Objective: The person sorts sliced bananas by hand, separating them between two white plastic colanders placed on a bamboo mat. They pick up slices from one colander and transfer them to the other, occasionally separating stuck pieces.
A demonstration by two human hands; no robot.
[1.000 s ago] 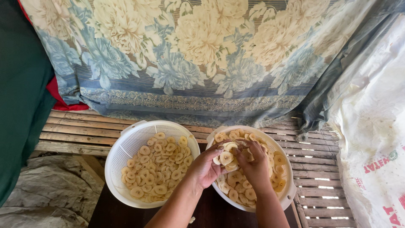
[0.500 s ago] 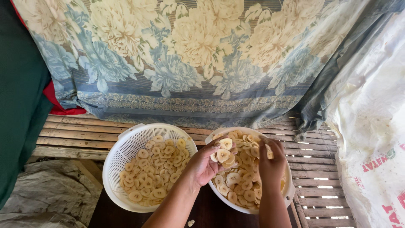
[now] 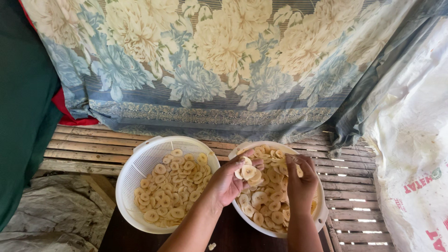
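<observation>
Both hands have lifted a bit; left hand (image 3: 228, 184) cups banana slices (image 3: 248, 172), right hand (image 3: 301, 179) maybe pinches one. Slices could slip outside the white bowl (image 3: 322, 212).

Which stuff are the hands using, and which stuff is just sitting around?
In use:
left hand holding banana slices
right hand
right bowl
left strainer bowl

Lying about:
flowered cloth
slatted bench
white sack

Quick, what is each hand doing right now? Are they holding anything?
Left hand: cupped, holding a few pale banana slices over the right-hand bowl.
Right hand: fingers pinched on one slice.
</observation>
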